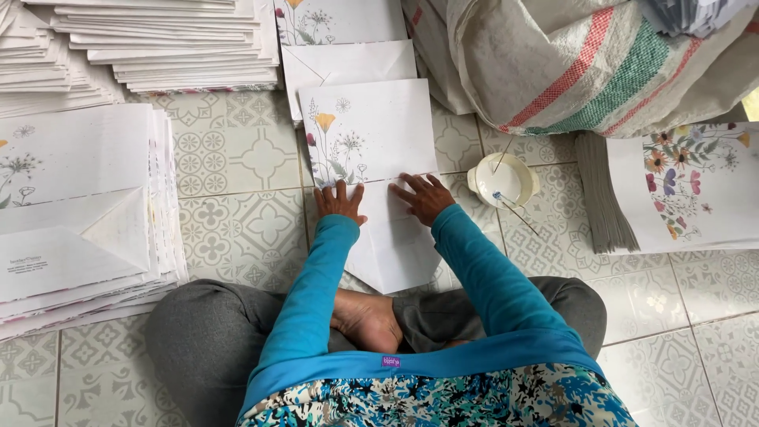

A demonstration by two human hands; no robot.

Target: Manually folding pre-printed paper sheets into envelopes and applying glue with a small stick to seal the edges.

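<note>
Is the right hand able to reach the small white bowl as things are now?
Probably yes. The right hand rests on the folded paper, and the bowl sits just beside it on bare floor, with nothing between them.

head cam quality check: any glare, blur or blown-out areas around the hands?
Head view: soft, even daylight with faint shadows; left hand and right hand are sharp on the flowered envelope, no motion blur. White paper stacks at top left run near blown-out, with edge detail thin. A bright overexposed sliver sits at the right edge by the woven sack. Slight wide-angle stretch at the corners.
</note>
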